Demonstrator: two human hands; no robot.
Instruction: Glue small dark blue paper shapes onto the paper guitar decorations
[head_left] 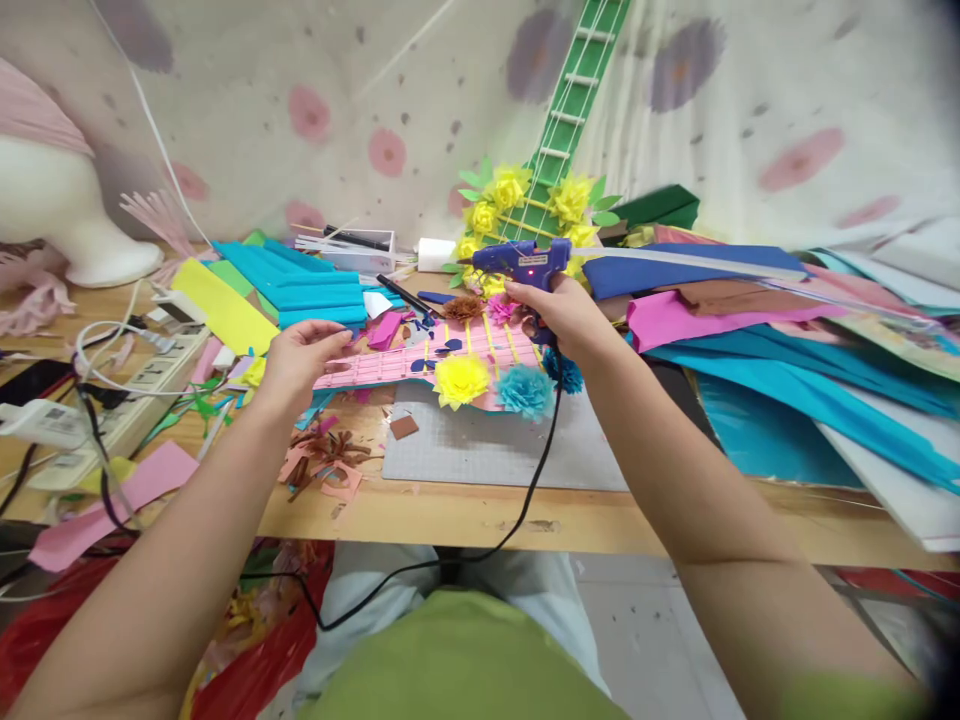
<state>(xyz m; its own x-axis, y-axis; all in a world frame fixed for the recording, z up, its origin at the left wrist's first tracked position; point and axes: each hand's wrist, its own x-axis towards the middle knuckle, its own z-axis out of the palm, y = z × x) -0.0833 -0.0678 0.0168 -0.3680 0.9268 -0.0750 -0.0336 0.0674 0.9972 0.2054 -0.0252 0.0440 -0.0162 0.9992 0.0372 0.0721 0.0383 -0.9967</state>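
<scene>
The right hand (566, 310) is wrapped around the handle of a blue glue gun (517, 262) above the far side of a pink paper guitar (480, 342). Its nozzle points left, probably so the tip stays away from the gripping fingers; the long glue stick (675, 262) trails out to the right. The cord (550, 440) drops over the near desk edge. The left hand (304, 360) is at the neck's left end, fingertips close together; I cannot tell whether they pinch anything.

The guitar lies flat, partly over a grey mat (465, 450), which likely guards the desk. At its near side sit 1 yellow flower (461, 380) and 1 light blue flower (526, 390). On the far side, a green guitar (562, 135) leans against the curtain (420, 60), perhaps to save desk room.
</scene>
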